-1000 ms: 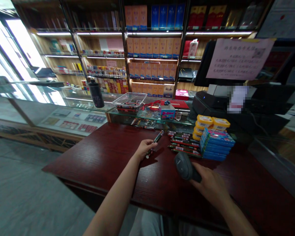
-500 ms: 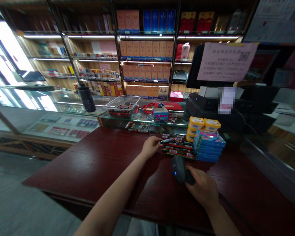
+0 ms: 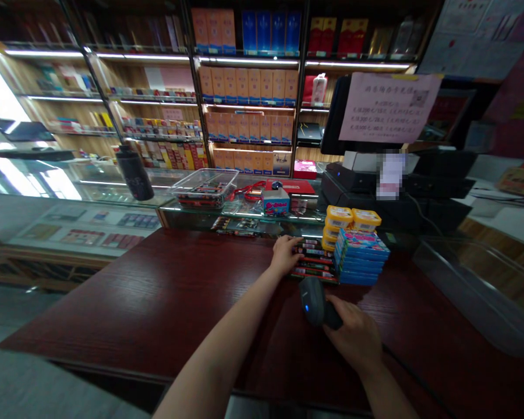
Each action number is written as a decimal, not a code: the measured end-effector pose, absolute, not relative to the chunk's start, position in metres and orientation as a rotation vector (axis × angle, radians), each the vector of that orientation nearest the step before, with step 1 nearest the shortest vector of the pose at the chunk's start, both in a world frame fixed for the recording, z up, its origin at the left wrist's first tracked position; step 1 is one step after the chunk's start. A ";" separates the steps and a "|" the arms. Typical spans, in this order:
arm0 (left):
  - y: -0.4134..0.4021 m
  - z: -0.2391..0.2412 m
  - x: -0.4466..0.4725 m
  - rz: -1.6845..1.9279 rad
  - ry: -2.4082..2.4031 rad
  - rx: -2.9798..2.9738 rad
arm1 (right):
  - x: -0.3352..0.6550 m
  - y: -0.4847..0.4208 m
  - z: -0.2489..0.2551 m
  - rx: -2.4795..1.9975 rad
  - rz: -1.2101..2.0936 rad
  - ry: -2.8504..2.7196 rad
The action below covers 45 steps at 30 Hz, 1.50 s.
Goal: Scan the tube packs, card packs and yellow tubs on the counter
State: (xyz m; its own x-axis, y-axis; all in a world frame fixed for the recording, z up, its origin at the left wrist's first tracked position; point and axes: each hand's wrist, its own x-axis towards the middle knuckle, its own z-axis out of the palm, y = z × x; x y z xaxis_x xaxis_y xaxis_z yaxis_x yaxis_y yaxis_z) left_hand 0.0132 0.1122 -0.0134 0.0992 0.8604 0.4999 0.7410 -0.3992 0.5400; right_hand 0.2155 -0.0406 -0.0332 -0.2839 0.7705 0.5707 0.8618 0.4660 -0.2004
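Note:
My left hand (image 3: 283, 254) reaches forward to the left end of a pile of slim dark packets (image 3: 318, 263) on the dark red wooden counter (image 3: 157, 291). Its fingers curl over the end of the pile, and a slim packet seems pinched under them. Nearer to me, my right hand (image 3: 356, 340) grips a dark handheld barcode scanner (image 3: 312, 299). A small blue light glows on the scanner, whose head points toward the pile.
A stack of blue boxes (image 3: 362, 259) and yellow-lidded tubs (image 3: 351, 218) stand right of the pile. Behind are a glass display counter (image 3: 113, 215) with a clear tray (image 3: 205, 186), a black bottle (image 3: 134, 171), a till and screen (image 3: 375, 186), and shelves of cartons (image 3: 248, 87).
My left hand carried a slim packet from the open counter rightward onto the pile. My right hand with the scanner shifted slightly left, and its blue light now shows.

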 end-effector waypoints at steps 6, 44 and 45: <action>0.107 -0.024 0.005 1.253 1.586 2.127 | 0.215 -0.040 -0.033 -1.347 -0.180 -2.087; 0.129 0.003 -0.177 0.278 2.616 2.044 | 0.213 -0.037 -0.041 -1.408 -0.113 -2.118; 0.127 0.003 -0.179 0.285 2.591 2.054 | 0.213 -0.037 -0.041 -1.413 -0.115 -2.116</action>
State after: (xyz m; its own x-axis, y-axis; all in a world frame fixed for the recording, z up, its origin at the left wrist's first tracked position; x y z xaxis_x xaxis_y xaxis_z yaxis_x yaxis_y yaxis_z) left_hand -0.1788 0.1274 0.0029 -0.2242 0.9438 0.2429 0.9740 0.2251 0.0245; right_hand 0.2128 -0.0367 -0.0407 -0.2655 0.8174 0.5112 0.8681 0.4333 -0.2420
